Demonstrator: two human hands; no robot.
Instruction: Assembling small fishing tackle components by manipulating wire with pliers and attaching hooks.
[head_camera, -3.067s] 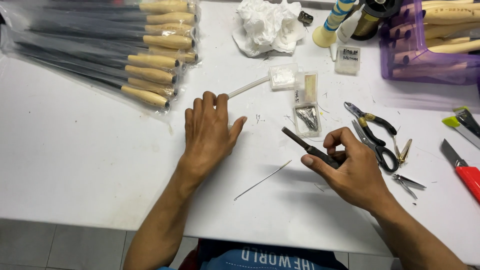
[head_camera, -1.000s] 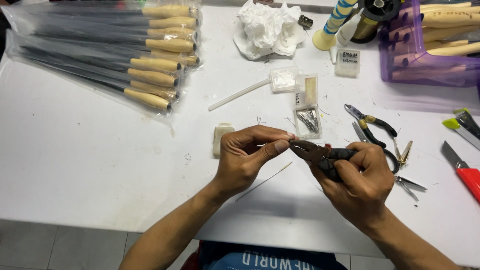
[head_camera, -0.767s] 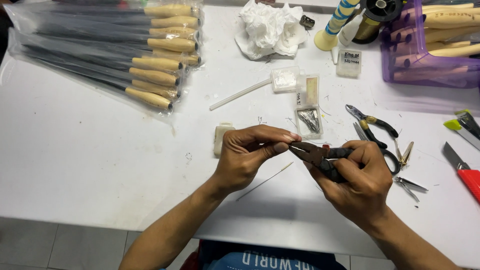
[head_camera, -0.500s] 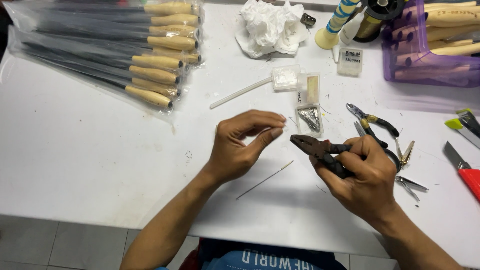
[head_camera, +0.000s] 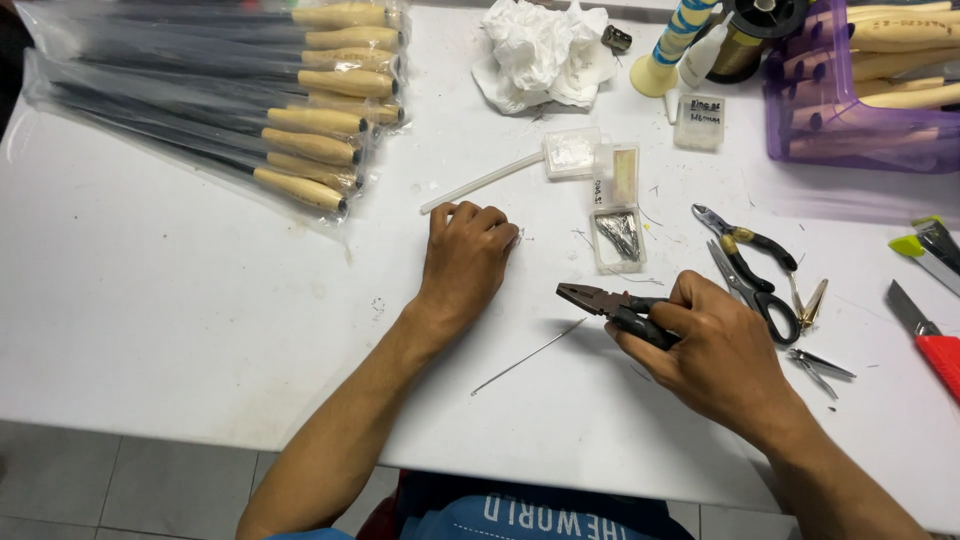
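I see right hand (head_camera: 722, 352) clenched round dark pliers (head_camera: 612, 308), nose pointing left | left hand (head_camera: 467, 254) knuckles-down, fingers curled on tabletop (head_camera: 160, 300), pinching nothing visible | thin wire (head_camera: 530, 356) lies between hands, slanting lower-left to upper-right, just below pliers, nearer right hand

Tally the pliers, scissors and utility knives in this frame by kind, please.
Pliers: 2, the dark pliers in the right hand and the small pliers lying loose
Scissors: 1, the scissors
Utility knives: 2, the red utility knife and the green utility knife
Total: 5
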